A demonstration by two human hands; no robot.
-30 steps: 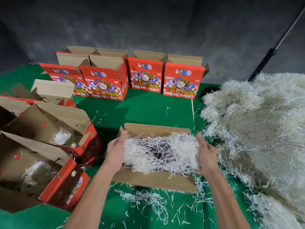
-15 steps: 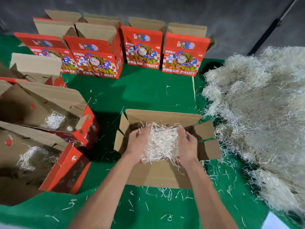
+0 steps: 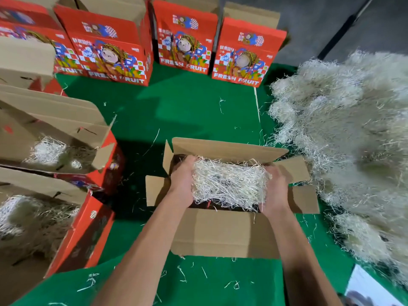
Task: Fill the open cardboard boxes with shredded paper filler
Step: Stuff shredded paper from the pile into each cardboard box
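An open cardboard box (image 3: 220, 235) stands on the green cloth right in front of me, flaps spread outward. A wad of pale shredded paper (image 3: 229, 184) sits in its opening. My left hand (image 3: 183, 184) cups the wad's left side and my right hand (image 3: 274, 191) cups its right side, fingers curled round the strands. The big heap of shredded paper (image 3: 348, 151) lies to the right of the box.
Two open red boxes (image 3: 66, 151) with some filler inside lie at my left, the nearer open red box (image 3: 77, 235) below. Several upright red "Fresh Fruit" boxes (image 3: 183, 40) line the back. Loose strands litter the green cloth (image 3: 187, 111). A black pole (image 3: 344, 25) slants at top right.
My hands carried the wad down into the box; it was squeezed narrow, and now my hands have spread apart, widening it across the opening. The view has tilted further down.
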